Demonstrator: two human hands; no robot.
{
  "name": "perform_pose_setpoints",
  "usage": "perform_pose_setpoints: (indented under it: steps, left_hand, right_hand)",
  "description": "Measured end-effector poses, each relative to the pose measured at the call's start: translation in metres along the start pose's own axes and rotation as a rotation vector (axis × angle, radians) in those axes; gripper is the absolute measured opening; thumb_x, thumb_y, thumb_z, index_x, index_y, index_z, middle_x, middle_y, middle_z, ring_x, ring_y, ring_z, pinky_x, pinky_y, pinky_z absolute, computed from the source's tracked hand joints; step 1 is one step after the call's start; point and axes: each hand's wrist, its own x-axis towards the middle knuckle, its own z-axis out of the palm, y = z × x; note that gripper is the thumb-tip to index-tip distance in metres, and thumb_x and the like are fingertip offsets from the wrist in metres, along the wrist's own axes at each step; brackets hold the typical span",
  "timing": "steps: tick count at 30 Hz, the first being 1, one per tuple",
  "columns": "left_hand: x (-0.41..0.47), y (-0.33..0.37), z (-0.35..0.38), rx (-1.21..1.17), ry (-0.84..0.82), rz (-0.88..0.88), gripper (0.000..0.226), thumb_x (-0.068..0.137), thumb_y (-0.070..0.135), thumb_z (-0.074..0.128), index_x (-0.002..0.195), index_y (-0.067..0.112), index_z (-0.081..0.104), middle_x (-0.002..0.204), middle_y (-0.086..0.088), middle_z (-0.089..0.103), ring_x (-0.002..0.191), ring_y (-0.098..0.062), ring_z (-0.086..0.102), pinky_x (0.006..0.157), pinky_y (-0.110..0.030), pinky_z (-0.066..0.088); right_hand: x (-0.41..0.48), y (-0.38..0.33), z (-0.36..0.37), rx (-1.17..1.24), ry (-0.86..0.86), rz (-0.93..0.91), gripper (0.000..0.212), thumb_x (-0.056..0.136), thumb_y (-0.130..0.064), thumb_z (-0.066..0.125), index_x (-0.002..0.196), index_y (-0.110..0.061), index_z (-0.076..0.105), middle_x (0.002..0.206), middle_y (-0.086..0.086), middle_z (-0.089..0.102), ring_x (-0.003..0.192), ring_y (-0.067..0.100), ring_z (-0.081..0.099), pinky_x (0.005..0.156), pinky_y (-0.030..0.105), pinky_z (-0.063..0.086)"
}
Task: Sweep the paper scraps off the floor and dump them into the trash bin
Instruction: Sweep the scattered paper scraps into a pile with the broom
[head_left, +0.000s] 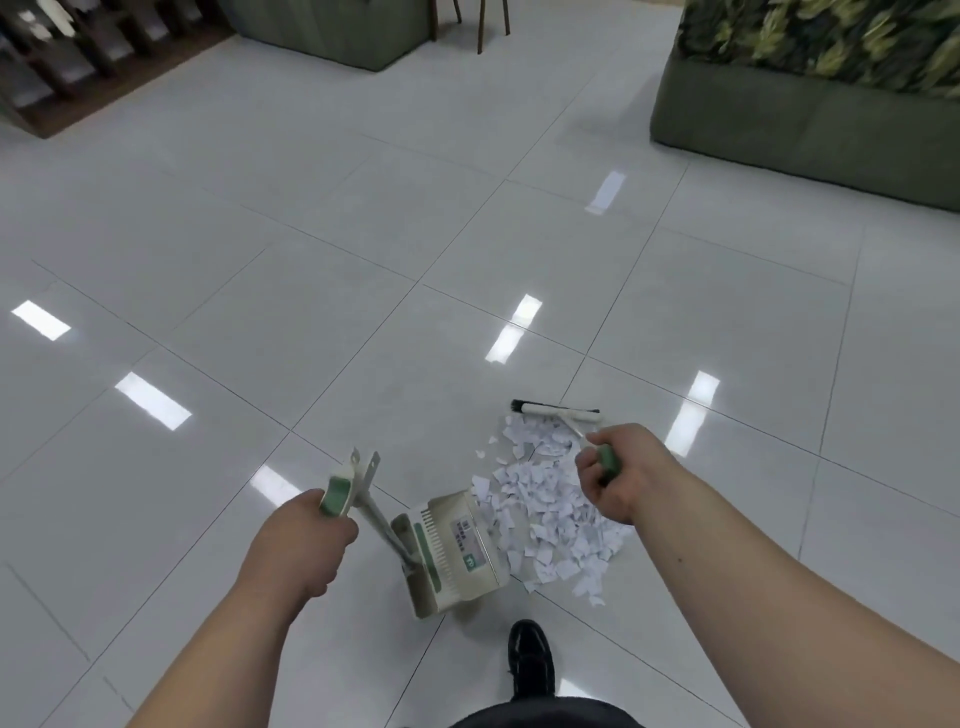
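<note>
White paper scraps (550, 519) are lying between dustpan (452, 551), gripped by left hand (298, 545), and broom (556, 410), gripped by right hand (618, 473); keeping the lip flat seems wise.

Bright overhead glare on glossy floor (363, 234); edges bowed, slightly soft.

Left hand (306, 535): fingers curled round the green-and-cream top of the dustpan's long handle.
Dustpan (452, 551): cream, on the floor (311, 260), mouth against the scrap pile's left edge.
Right hand (618, 473): grips the broom's green handle above the pile.
Broom head (556, 409): dark bristles, at the pile's far edge.
Paper scraps (545, 514): white heap on glossy pale tiles.
Shoe (530, 654): 1, black, near the dustpan.
Sofa (805, 135): green, far right.
</note>
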Motion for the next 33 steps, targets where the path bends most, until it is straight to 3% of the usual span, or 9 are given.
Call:
perform_pose_setpoints:
  steps: [6, 12, 15, 18, 22, 24, 28, 31, 33]
  left_hand:
    - [-0.005, 0.004, 0.011, 0.049, -0.028, 0.065, 0.004, 0.079, 0.004, 0.051, 0.079, 0.008, 0.051, 0.065, -0.009, 0.048, 0.05, -0.024, 0.038, 0.053, -0.03, 0.035]
    - [-0.013, 0.009, 0.032, 0.079, -0.05, 0.105, 0.005, 0.078, 0.004, 0.051, 0.081, 0.007, 0.053, 0.065, -0.01, 0.05, 0.048, -0.024, 0.04, 0.053, -0.031, 0.036]
    - [-0.019, 0.01, 0.041, 0.087, -0.068, 0.117, 0.005, 0.078, 0.004, 0.05, 0.081, 0.007, 0.053, 0.064, -0.009, 0.049, 0.049, -0.024, 0.039, 0.053, -0.031, 0.035]
    - [-0.025, 0.011, 0.049, 0.102, -0.078, 0.119, 0.007, 0.078, 0.004, 0.051, 0.084, 0.004, 0.055, 0.065, -0.01, 0.05, 0.05, -0.023, 0.04, 0.054, -0.032, 0.036]
    - [-0.034, 0.006, 0.059, 0.118, -0.09, 0.119, 0.013, 0.079, 0.003, 0.051, 0.091, -0.001, 0.056, 0.066, -0.01, 0.049, 0.051, -0.023, 0.039, 0.053, -0.03, 0.036]
    - [-0.037, 0.001, 0.061, 0.124, -0.095, 0.117, 0.015, 0.079, 0.004, 0.05, 0.092, -0.003, 0.054, 0.066, -0.009, 0.047, 0.051, -0.023, 0.037, 0.052, -0.029, 0.035]
    - [-0.045, -0.009, 0.061, 0.114, -0.125, 0.116, 0.006, 0.079, 0.003, 0.05, 0.082, 0.007, 0.052, 0.066, -0.009, 0.045, 0.052, -0.022, 0.034, 0.05, -0.028, 0.032]
    - [-0.048, -0.016, 0.061, 0.089, -0.148, 0.125, 0.009, 0.079, 0.002, 0.05, 0.079, 0.01, 0.05, 0.064, -0.008, 0.044, 0.05, -0.021, 0.032, 0.05, -0.027, 0.03]
    - [-0.051, -0.024, 0.06, 0.077, -0.162, 0.127, 0.01, 0.08, 0.001, 0.05, 0.077, 0.01, 0.048, 0.063, -0.008, 0.042, 0.05, -0.02, 0.03, 0.049, -0.026, 0.028]
  right_hand:
    - [-0.027, -0.012, -0.061, -0.401, 0.154, -0.209, 0.011, 0.085, -0.003, 0.053, 0.095, -0.008, 0.054, 0.069, 0.01, 0.052, 0.044, 0.017, 0.047, 0.036, 0.018, 0.039]
    - [-0.03, -0.03, -0.131, -0.766, 0.363, -0.34, 0.007, 0.087, 0.006, 0.053, 0.092, 0.004, 0.056, 0.076, 0.02, 0.059, 0.054, 0.027, 0.061, 0.056, 0.033, 0.059]
    - [-0.023, -0.045, -0.151, -0.967, 0.468, -0.353, 0.01, 0.089, 0.003, 0.05, 0.09, 0.007, 0.059, 0.073, 0.021, 0.062, 0.05, 0.028, 0.062, 0.057, 0.033, 0.058]
    - [-0.015, -0.052, -0.159, -1.288, 0.598, -0.412, 0.013, 0.088, -0.004, 0.047, 0.089, -0.001, 0.059, 0.076, 0.015, 0.063, 0.049, 0.025, 0.06, 0.049, 0.024, 0.047]
    - [-0.004, -0.047, -0.163, -1.651, 0.666, -0.403, 0.017, 0.082, -0.007, 0.049, 0.094, -0.01, 0.06, 0.082, 0.005, 0.064, 0.065, 0.023, 0.061, 0.06, 0.025, 0.048]
    - [0.003, -0.038, -0.161, -1.723, 0.632, -0.366, 0.017, 0.084, -0.011, 0.053, 0.101, -0.011, 0.059, 0.087, 0.003, 0.062, 0.074, 0.024, 0.061, 0.068, 0.028, 0.051]
    - [0.009, -0.011, -0.162, -1.748, 0.608, -0.392, 0.014, 0.08, -0.006, 0.047, 0.087, -0.013, 0.056, 0.084, 0.004, 0.062, 0.068, 0.019, 0.059, 0.056, 0.025, 0.043]
    - [0.001, -0.003, -0.173, -1.698, 0.64, -0.379, 0.004, 0.084, -0.01, 0.049, 0.082, -0.012, 0.053, 0.078, 0.005, 0.063, 0.066, 0.022, 0.061, 0.058, 0.025, 0.045]
    - [-0.012, -0.006, -0.187, -1.659, 0.7, -0.362, 0.009, 0.087, -0.017, 0.051, 0.081, -0.011, 0.053, 0.072, 0.005, 0.062, 0.063, 0.023, 0.061, 0.058, 0.025, 0.044]
